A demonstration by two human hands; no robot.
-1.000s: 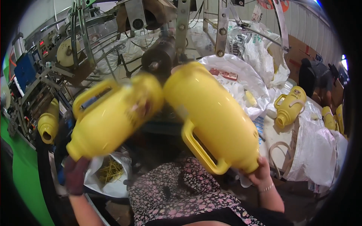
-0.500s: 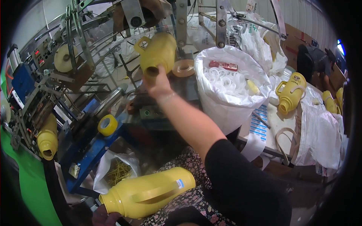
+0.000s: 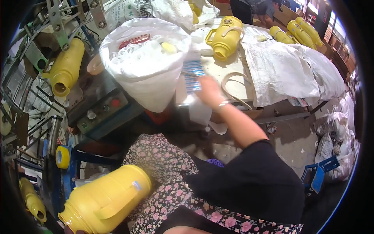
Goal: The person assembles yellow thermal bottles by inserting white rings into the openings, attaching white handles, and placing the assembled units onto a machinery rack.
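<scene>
A yellow thermos flask casing [image 3: 111,197] with a handle and a small blue-and-white label lies slantwise across my lap. My left hand [image 3: 68,230], mostly cut off by the lower edge, grips its neck end. My right hand [image 3: 209,91] reaches out to a sheet of blue-and-white labels [image 3: 191,70] on the table, fingertips at its right edge. Those fingers are blurred, so I cannot tell whether they pinch a label. Another yellow casing [image 3: 67,70] rests in the machine at the left, its open mouth facing me.
A white sack [image 3: 144,82] of clear plastic rings, with a red item on top, stands beside the labels. More yellow casings [image 3: 226,39] lie on the table [image 3: 239,91], near a tan strap loop [image 3: 224,84]. Yellow tape [image 3: 62,157] sits at left. Another person [image 3: 265,9] stands behind.
My right hand has let go of the casing at the machine and moved right to the label sheet. The view has swung right. The lap casing stays in my left hand.
</scene>
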